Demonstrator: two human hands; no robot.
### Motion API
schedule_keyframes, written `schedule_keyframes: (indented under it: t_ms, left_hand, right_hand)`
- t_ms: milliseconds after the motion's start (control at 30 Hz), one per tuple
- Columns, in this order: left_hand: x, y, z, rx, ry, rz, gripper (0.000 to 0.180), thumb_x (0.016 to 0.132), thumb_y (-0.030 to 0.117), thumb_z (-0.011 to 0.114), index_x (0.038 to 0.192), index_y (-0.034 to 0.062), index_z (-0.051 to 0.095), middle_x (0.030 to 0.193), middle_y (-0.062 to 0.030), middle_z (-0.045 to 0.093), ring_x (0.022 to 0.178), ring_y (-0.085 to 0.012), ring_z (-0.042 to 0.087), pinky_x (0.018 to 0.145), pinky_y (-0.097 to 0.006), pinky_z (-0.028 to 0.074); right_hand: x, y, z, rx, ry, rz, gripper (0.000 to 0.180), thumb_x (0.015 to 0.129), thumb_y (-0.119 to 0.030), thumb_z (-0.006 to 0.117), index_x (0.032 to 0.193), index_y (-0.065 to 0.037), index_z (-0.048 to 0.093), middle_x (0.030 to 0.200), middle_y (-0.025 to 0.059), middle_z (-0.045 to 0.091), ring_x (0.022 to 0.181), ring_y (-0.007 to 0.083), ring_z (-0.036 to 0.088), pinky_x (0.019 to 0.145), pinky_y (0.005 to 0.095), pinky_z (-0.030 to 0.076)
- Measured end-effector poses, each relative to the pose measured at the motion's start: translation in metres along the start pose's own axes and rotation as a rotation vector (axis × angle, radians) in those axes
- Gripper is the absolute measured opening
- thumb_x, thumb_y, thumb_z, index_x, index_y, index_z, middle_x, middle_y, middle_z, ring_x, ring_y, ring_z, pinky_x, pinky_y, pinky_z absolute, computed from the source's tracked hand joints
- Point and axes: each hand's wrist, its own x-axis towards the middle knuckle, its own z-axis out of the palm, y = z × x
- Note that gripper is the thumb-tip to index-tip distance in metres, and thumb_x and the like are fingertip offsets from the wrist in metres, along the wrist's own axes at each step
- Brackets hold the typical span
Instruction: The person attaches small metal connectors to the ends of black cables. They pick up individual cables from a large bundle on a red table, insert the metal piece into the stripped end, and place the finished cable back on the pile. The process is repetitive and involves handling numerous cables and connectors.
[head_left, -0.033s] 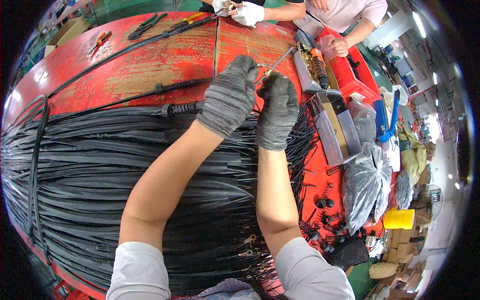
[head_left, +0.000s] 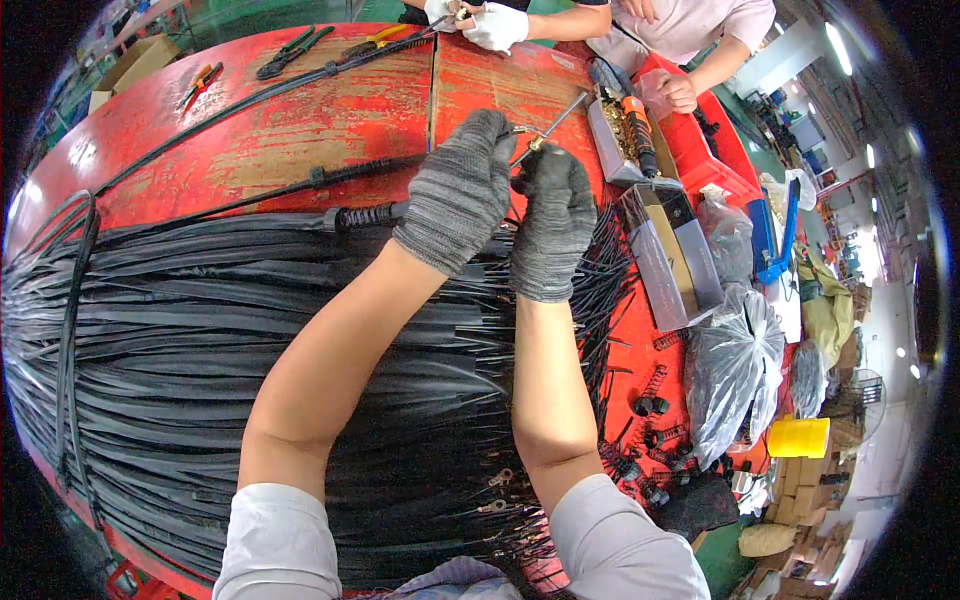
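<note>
My left hand [head_left: 462, 190], in a grey knit glove, is closed round the end of a black cable [head_left: 375, 166] that comes in from the left. My right hand [head_left: 553, 220], in a matching glove with darkened fingertips, is closed beside it. At its fingertips a small brass fitting [head_left: 537, 144] shows, with a thin metal rod [head_left: 567, 113] slanting up to the right past it. The fingers hide how the fitting and cable end meet. Under my forearms lies a thick bundle of black cables [head_left: 250, 290], their thin wire ends spread out to the right.
Pliers [head_left: 295, 52] lie on the red worn table [head_left: 260, 130]. To the right are a box of brass parts [head_left: 612, 130] with an orange-black screwdriver [head_left: 638, 135], a red bin [head_left: 725, 170], an open box [head_left: 665, 260] and plastic bags [head_left: 738, 370]. Two people work across the table.
</note>
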Motion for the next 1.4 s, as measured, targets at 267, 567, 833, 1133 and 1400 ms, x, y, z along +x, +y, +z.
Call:
schedule_keyframes:
  t_ms: [267, 567, 833, 1133, 1400]
  left_hand:
    - [-0.001, 0.003, -0.001, -0.024, 0.016, 0.017, 0.012, 0.084, 0.01, 0.051, 0.092, 0.0016, 0.053, 0.08, -0.018, 0.057, 0.075, -0.0348, 0.058, 0.063, -0.038, 0.046]
    - [0.001, 0.004, -0.005, -0.048, -0.053, -0.008, 0.012, 0.084, 0.011, 0.05, 0.093, 0.0026, 0.054, 0.081, -0.0181, 0.057, 0.076, -0.035, 0.057, 0.064, -0.038, 0.046]
    - [0.0, 0.0, -0.005, -0.01, -0.094, 0.106, 0.013, 0.085, 0.012, 0.049, 0.091, 0.0029, 0.057, 0.082, -0.0162, 0.059, 0.077, -0.0325, 0.059, 0.066, -0.036, 0.048]
    - [0.007, -0.006, -0.013, -0.066, -0.232, 0.153, 0.014, 0.085, 0.014, 0.05, 0.092, 0.0039, 0.058, 0.08, -0.0129, 0.06, 0.074, -0.0281, 0.06, 0.065, -0.034, 0.048]
    - [0.011, -0.008, -0.019, -0.253, -0.434, -0.084, 0.013, 0.086, 0.014, 0.05, 0.092, 0.0042, 0.056, 0.075, -0.0101, 0.057, 0.063, -0.0181, 0.058, 0.059, -0.03, 0.047]
  right_hand:
    - [0.002, 0.001, 0.002, 0.071, 0.027, 0.045, 0.026, 0.082, -0.021, 0.061, 0.099, -0.003, 0.055, 0.083, 0.001, 0.055, 0.073, 0.0082, 0.049, 0.068, 0.0226, 0.042]
    - [-0.001, -0.001, 0.003, 0.013, -0.038, 0.054, 0.02, 0.079, -0.015, 0.065, 0.093, -0.003, 0.057, 0.085, 0.001, 0.058, 0.078, 0.009, 0.051, 0.07, 0.0235, 0.043]
    - [0.002, 0.008, -0.008, 0.007, -0.013, 0.12, 0.013, 0.078, -0.013, 0.065, 0.085, -0.003, 0.062, 0.076, 0.0006, 0.06, 0.072, 0.0088, 0.053, 0.068, 0.0229, 0.043]
    - [0.002, 0.003, -0.005, 0.054, 0.082, 0.138, 0.013, 0.078, -0.012, 0.065, 0.086, -0.003, 0.062, 0.075, 0.0009, 0.06, 0.068, 0.0079, 0.051, 0.064, 0.0231, 0.043]
    - [0.006, 0.004, -0.005, 0.074, 0.104, 0.089, 0.018, 0.073, -0.008, 0.068, 0.089, -0.002, 0.062, 0.076, 0.0017, 0.059, 0.067, 0.0086, 0.053, 0.059, 0.0213, 0.043]
